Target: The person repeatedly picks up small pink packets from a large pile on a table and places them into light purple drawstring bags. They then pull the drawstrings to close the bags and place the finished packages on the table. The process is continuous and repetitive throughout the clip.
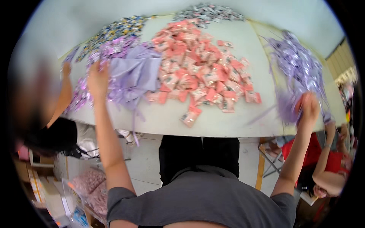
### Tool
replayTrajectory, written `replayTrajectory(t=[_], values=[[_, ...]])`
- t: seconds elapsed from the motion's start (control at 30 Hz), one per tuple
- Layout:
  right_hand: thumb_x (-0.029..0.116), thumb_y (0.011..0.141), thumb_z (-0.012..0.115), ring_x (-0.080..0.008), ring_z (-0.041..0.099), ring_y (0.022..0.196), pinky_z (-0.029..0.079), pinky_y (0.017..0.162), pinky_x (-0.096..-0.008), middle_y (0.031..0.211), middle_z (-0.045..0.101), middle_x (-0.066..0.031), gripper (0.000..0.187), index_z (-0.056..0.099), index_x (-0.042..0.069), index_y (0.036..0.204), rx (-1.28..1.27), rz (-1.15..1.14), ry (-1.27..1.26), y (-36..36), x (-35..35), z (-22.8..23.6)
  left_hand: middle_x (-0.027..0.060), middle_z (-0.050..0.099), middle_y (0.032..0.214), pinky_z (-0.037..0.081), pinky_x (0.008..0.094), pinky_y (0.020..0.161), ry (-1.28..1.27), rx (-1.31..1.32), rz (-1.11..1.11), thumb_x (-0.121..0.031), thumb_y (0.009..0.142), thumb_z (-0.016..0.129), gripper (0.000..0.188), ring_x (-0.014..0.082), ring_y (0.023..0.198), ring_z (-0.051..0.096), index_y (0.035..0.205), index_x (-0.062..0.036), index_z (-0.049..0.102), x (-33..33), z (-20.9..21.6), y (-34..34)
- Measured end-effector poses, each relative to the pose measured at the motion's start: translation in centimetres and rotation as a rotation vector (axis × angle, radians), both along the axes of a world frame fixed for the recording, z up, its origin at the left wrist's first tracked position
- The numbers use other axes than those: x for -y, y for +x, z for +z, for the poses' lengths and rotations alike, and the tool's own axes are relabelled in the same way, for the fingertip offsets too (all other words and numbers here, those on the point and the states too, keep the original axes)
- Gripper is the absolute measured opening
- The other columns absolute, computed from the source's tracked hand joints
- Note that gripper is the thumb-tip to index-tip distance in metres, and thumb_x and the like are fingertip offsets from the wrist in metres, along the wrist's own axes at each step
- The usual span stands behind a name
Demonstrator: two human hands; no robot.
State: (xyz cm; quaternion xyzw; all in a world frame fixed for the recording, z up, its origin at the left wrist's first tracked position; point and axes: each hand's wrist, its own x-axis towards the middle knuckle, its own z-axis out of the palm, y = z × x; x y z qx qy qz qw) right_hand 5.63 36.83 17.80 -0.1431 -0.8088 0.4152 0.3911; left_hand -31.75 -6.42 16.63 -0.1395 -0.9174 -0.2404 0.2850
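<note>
My left hand (98,81) reaches over the far left of the table, its fingers closed round a shiny purple packet (99,65) at the edge of a pile of the same packets (119,45). Beside it lies a heap of lavender fabric pouches (138,70), with ribbon ends hanging over the table's front edge. At the right, my right hand (310,108) is closed on a lavender pouch (289,108), smeared by motion, with a ribbon trailing left. Behind that hand is a large heap of lavender ribboned pouches (300,60).
Pink packets (201,68) cover the middle of the white table (228,125). Blue and yellow packets (114,32) and grey ones (209,12) lie at the back. A person's arm (62,97) is at left; another person in red (334,163) sits at right. Boxes stand lower left.
</note>
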Motion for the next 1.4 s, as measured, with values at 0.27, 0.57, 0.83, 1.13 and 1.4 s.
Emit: replayTrajectory(t=[0.27,0.57,0.83,1.13,1.4], values=[[0.009,0.073,0.067,-0.0333,0.056,0.096,0.045,0.080,-0.0428,0.106,0.058,-0.0151,0.033,0.058,0.006,0.104,0.349,-0.323,0.899,-7.2,-8.6,-5.2,0.0166,0.065,0.083,0.047,0.0328,0.069,-0.059,0.369,-0.088,-0.031,0.076,0.066,0.033,0.0234,0.075,0.062,0.089,-0.0006,0.064,7.5,-8.5,-14.3],[0.006,0.079,0.058,-0.0280,0.057,0.074,0.045,0.067,-0.0373,0.081,0.058,-0.0120,0.016,0.054,0.003,0.095,0.330,0.332,0.230,-12.9,-4.6,-4.3,0.0100,0.065,0.076,0.045,0.0282,0.062,-0.052,0.471,-0.108,-0.006,0.080,0.060,0.010,0.0158,0.068,0.060,0.088,0.0002,0.060,5.6,-7.5,-11.8],[0.002,0.076,0.052,-0.0284,0.050,0.109,0.043,0.091,-0.0399,0.117,0.055,-0.0094,0.046,0.053,0.011,0.121,0.103,0.037,0.651,-43.1,-16.4,-12.6,0.0061,0.061,0.070,0.042,0.0267,0.056,0.013,-0.040,0.072,-0.009,0.085,0.060,0.014,0.0135,0.059,0.054,0.097,-0.0040,0.058,-2.9,-2.1,-6.6],[0.025,0.073,0.069,-0.0370,0.049,0.101,0.043,0.085,-0.0443,0.108,0.055,-0.0167,0.033,0.063,0.007,0.099,0.209,-0.063,0.667,-49.4,-16.8,-13.9,-0.0027,0.060,0.083,0.038,0.0179,0.063,0.539,0.659,-0.234,0.003,0.077,0.063,0.020,0.0041,0.075,0.051,0.097,0.0013,0.061,1.1,-0.7,-0.3],[0.003,0.078,0.055,-0.0348,0.056,0.094,0.047,0.078,-0.0427,0.101,0.056,-0.0161,0.025,0.057,0.007,0.103,0.375,0.009,0.816,-43.6,-14.5,-12.2,-0.0006,0.058,0.089,0.040,0.0154,0.063,0.592,0.351,-0.415,0.011,0.072,0.067,0.039,0.0037,0.077,0.051,0.105,-0.0034,0.053,-5.3,5.2,1.2]])
